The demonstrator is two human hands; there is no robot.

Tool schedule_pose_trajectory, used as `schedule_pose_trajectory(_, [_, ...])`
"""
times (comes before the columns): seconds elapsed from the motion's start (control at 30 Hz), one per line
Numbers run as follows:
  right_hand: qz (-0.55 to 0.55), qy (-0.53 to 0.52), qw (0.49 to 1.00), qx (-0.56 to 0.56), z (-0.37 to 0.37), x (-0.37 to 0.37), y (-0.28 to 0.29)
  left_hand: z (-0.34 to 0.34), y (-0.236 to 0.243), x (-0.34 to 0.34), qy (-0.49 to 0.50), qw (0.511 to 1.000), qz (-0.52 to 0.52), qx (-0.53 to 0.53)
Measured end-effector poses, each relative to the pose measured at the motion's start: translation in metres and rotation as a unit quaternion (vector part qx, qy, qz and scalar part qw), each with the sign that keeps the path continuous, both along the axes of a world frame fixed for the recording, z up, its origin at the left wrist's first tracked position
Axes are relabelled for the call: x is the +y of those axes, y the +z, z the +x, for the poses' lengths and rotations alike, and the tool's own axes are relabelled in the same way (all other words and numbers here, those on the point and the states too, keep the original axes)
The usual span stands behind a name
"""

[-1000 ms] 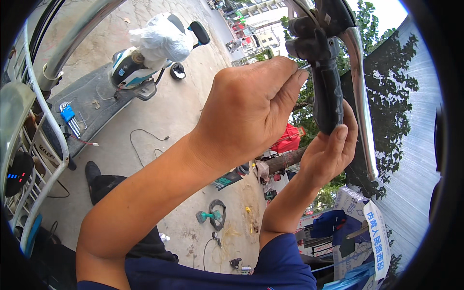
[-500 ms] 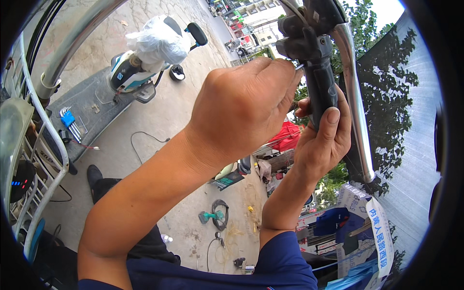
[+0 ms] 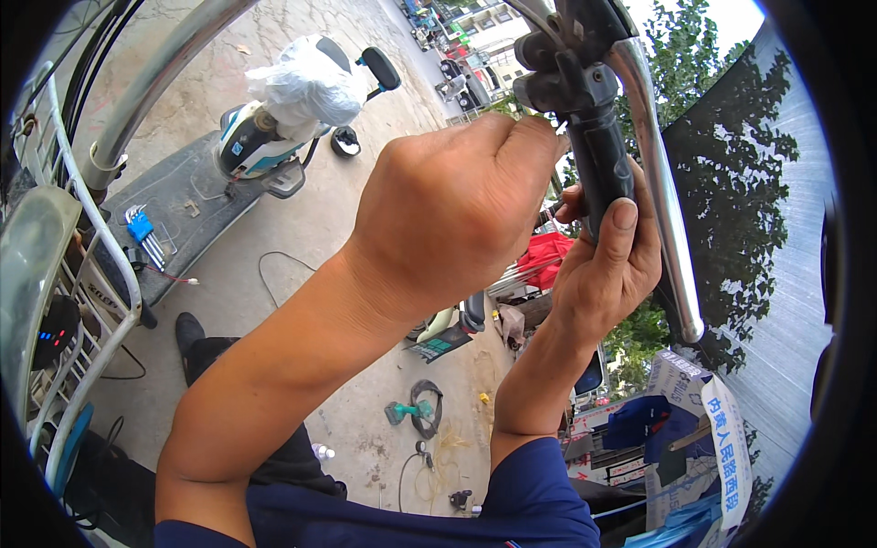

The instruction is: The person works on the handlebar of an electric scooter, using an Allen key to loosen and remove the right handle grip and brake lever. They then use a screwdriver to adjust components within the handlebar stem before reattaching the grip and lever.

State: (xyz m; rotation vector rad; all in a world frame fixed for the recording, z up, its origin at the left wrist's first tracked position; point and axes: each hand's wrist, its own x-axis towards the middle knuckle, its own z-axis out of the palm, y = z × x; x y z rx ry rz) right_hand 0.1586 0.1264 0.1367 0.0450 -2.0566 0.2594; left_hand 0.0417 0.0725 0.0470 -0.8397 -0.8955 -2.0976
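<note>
My left hand is closed beside the upper end of a black handlebar grip, pinching a thin tool that is mostly hidden by the fingers. My right hand is wrapped round the lower part of that grip, thumb in front. Above the grip is a black clamp and switch housing with cables. A long silver brake lever runs down along the grip's right side.
A scooter with white plastic over its front stands left, hex keys on its deck. A metal basket edges the left. Cordless tool and cables lie on the ground. A printed board is lower right, below grey sheeting.
The handlebar end with both my hands has shifted slightly left and up in view. My right fingers now curl further round the grip. My left hand stays closed at the clamp.
</note>
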Motion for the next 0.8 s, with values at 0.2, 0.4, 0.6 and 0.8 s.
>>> schedule_pose_trajectory(0.2, [-0.002, 0.005, 1.0, -0.006, 0.001, 0.0, -0.001, -0.001, -0.002, -0.001, 0.016, 1.0, -0.017, 0.008])
schedule_pose_trajectory(0.4, [-0.027, 0.013, 0.999, -0.028, 0.007, 0.004, 0.001, -0.007, -0.003, -0.002, 0.124, 0.989, -0.068, 0.034])
schedule_pose_trajectory(0.6, [-0.033, 0.032, 0.999, -0.029, 0.006, 0.003, 0.002, 0.008, 0.003, -0.007, -0.198, 0.978, -0.018, -0.07])
schedule_pose_trajectory(0.8, [-0.021, 0.037, 0.999, -0.025, 0.004, 0.002, 0.001, 0.019, 0.013, -0.016, -0.446, 0.882, 0.045, -0.148])
